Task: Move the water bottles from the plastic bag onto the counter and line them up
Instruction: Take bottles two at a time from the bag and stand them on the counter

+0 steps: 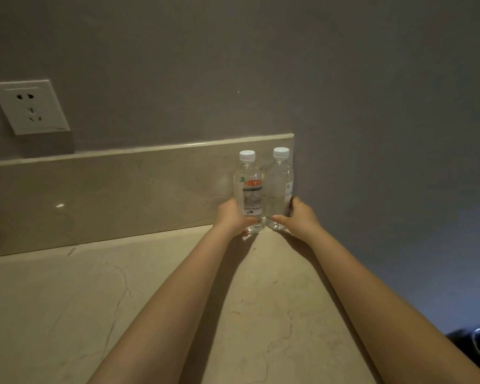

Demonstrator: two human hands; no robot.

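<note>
Our forearms stretch across the tabletop; left hand grasps the labelled water bottle, right hand its twin, squaring both upright against the backsplash.

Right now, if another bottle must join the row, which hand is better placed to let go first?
Probably the left hand: free counter lies beside its labelled bottle, while the right hand is near the corner.
</note>
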